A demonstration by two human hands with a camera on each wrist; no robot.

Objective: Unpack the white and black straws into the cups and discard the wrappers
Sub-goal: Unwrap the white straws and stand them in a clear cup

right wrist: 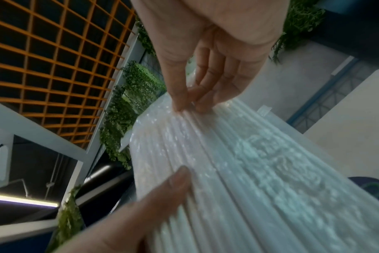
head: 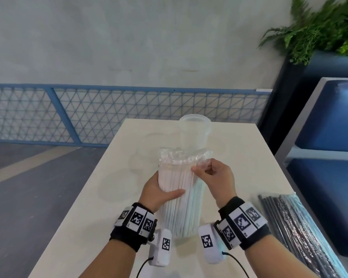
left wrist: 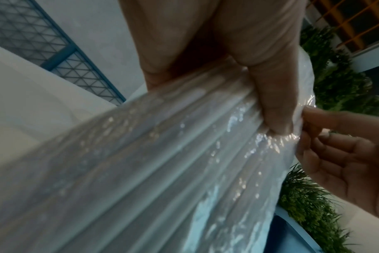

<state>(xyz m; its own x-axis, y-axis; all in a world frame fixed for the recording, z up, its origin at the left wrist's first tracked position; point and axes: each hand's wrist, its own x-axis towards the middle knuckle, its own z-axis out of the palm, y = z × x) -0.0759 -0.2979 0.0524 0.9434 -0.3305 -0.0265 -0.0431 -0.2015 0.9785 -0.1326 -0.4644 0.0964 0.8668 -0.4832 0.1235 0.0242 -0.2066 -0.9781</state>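
A pack of white straws (head: 179, 197) in a clear plastic wrapper (head: 181, 155) stands upright on the table (head: 100, 197). My left hand (head: 159, 191) grips the pack's left side, thumb across the front. My right hand (head: 211, 177) pinches the wrapper near the top on the right side. In the left wrist view my left thumb (left wrist: 270, 106) presses the wrapped straws (left wrist: 162, 162) and the right fingertips (left wrist: 314, 116) pinch the film. The right wrist view shows the right fingertips (right wrist: 182, 102) pinching the wrapper over the straws (right wrist: 238, 162). A clear cup (head: 194, 131) stands behind the pack.
A wrapped pack of black straws (head: 297, 233) lies at the table's right edge. Blue seats (head: 329, 121) stand right of the table, with a plant (head: 319, 27) above. A blue mesh fence (head: 109, 115) runs behind.
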